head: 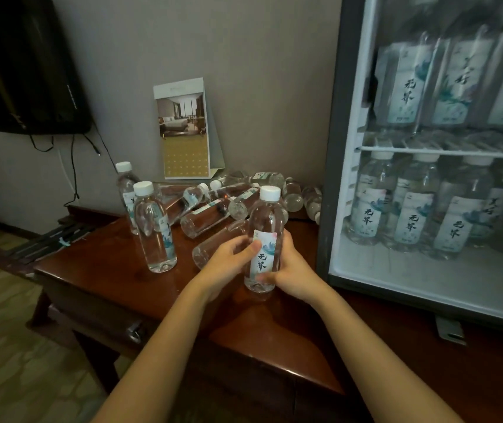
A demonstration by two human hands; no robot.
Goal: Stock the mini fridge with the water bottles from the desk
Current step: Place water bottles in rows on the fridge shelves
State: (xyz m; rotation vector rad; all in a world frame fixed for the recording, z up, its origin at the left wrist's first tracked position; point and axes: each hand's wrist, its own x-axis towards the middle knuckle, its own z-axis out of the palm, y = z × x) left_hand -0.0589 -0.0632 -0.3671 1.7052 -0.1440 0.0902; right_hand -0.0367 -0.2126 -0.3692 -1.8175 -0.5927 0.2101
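A dark wooden table point(106, 270) stands against a grey wall and carries the open mini fridge point(332, 178) at its right end. At mid-table, both hands grip one upright water bottle point(267, 227). The left hand point(228, 254) is curled at the label, and the right hand point(289, 267) is wrapped round the lower body. Loose bottles point(210, 215) lie toward the back edge.

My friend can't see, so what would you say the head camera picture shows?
The left grip and right grip hold an upright water bottle at the desk, beside the mini fridge stocked with bottles.
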